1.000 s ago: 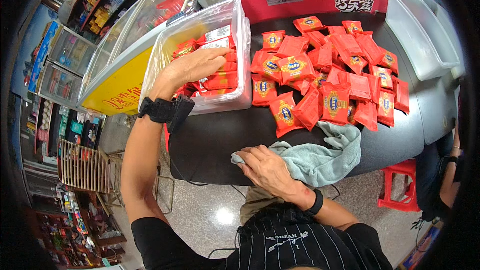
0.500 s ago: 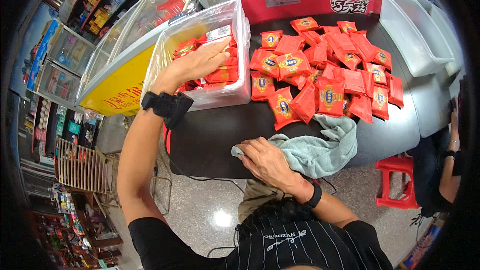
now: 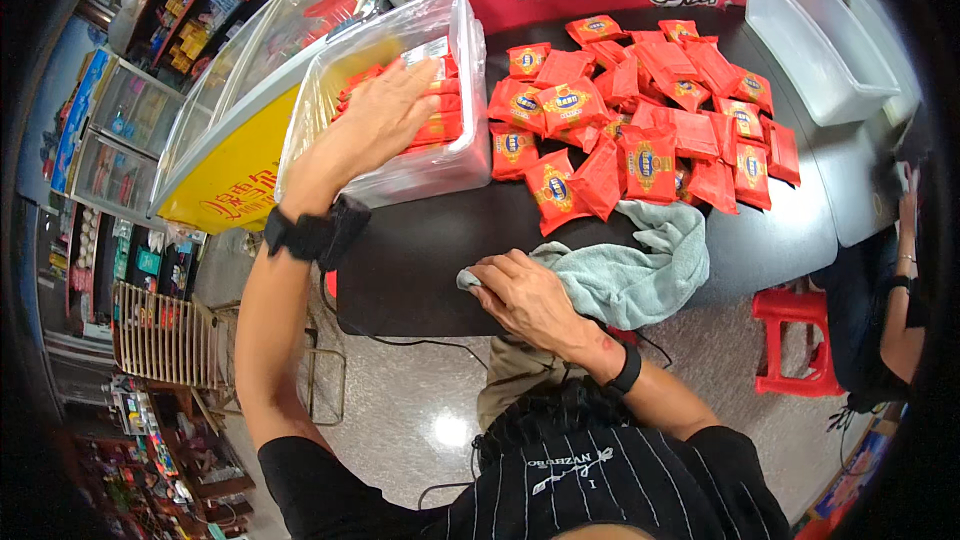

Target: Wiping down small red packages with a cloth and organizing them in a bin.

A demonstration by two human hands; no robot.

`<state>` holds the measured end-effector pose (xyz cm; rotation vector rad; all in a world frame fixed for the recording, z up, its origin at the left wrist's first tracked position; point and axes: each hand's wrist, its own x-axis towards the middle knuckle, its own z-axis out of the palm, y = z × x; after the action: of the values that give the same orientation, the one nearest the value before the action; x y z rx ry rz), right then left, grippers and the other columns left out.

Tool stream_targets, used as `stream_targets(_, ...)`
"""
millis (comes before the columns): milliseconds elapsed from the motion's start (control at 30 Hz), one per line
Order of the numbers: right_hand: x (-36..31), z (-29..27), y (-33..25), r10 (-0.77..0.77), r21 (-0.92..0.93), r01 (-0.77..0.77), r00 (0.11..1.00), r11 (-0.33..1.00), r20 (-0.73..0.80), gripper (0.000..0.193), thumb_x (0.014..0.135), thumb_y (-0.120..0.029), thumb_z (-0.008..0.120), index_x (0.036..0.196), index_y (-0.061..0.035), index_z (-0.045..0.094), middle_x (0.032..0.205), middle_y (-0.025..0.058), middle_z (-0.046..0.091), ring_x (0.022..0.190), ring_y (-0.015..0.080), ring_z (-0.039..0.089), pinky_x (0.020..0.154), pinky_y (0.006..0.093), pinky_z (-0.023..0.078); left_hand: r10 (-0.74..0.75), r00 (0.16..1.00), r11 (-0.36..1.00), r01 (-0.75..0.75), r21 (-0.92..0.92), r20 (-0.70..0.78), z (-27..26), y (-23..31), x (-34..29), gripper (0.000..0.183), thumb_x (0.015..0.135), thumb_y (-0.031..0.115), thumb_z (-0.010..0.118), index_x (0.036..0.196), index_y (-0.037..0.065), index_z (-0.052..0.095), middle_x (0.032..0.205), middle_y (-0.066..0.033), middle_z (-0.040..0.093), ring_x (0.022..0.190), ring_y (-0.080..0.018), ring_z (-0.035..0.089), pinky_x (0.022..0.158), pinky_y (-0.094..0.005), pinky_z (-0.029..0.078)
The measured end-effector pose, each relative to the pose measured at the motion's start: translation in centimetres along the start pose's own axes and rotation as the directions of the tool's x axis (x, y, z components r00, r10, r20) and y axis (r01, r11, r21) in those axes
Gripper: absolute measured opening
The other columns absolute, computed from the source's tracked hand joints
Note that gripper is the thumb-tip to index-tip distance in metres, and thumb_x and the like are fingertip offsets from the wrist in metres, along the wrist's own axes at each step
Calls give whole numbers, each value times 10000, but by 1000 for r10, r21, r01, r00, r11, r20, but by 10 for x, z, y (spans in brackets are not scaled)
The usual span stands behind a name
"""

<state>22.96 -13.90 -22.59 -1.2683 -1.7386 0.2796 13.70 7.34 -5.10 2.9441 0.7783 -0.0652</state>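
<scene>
My left hand [image 3: 380,118] reaches into a clear plastic bin [image 3: 400,182] lined with thin film. Its fingers are stretched out flat over the red packets [image 3: 437,128] inside, covering part of them. On the dark tabletop [image 3: 420,285], my right hand [image 3: 528,298] is curled over one end of a pale green cloth [image 3: 640,265], a corner poking out past the fingers. The rest of the cloth lies bunched to its right. Just beyond it is a loose heap of red packets [image 3: 648,162] with yellow and blue printing.
Translucent empty tubs [image 3: 815,50] stand at the far right. A glass-topped freezer [image 3: 270,70] borders the bin on the left. Below the table's right side is a red stool [image 3: 795,340], beside another person's arm [image 3: 900,330]. A slatted chair [image 3: 165,335] stands at left.
My left hand has shifted slightly left and toward me over the packets in the bin. The whole view has moved a little; my right hand stays on the cloth.
</scene>
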Motion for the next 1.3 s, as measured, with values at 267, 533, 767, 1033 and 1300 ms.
stream_targets(267,-2,-6,-1,-9,-56,10,1000,998,13,289,791,-187,697,1043,-55,647,963,88,648,940,264,604,835,373,485,150,958,937,-217,-274,-246,46,127,-37,533,886,72,634,1392,21,474,1344,-192,540,1253,-336,509,1070,-405,393)
stream_targets(533,-7,-1,4,-45,-140,67,987,988,156,206,702,-189,695,839,-37,715,1116,103,655,1082,265,569,844,376,479,56,990,977,-81,-197,-130,126,99,16,787,847,201,703,1491,23,288,1477,-272,357,1372,-408,355,1123,-471,320)
stream_targets(767,-8,-5,4,-60,-127,83,983,988,175,205,727,-228,725,778,-29,713,1094,96,632,1107,281,543,838,390,469,55,986,973,-88,-212,-158,129,93,21,889,707,165,810,1446,-2,343,1243,-239,490,1195,-405,457,1013,-471,387)
stream_targets(1033,-10,-8,1,-70,-93,86,985,992,160,361,719,-205,717,1049,-62,690,1136,48,650,1042,231,555,866,356,455,-102,986,915,41,-402,-129,112,94,-25,595,658,169,839,1115,-32,516,1010,-233,577,963,-419,577,823,-439,476)
stream_targets(1300,-6,-8,-1,-102,-48,109,986,993,131,284,768,-141,669,1044,-72,684,1062,43,647,985,221,568,815,347,463,-628,768,227,25,-974,-126,135,81,-109,219,941,143,650,1072,21,525,992,-41,610,871,-104,576,768,-264,494)
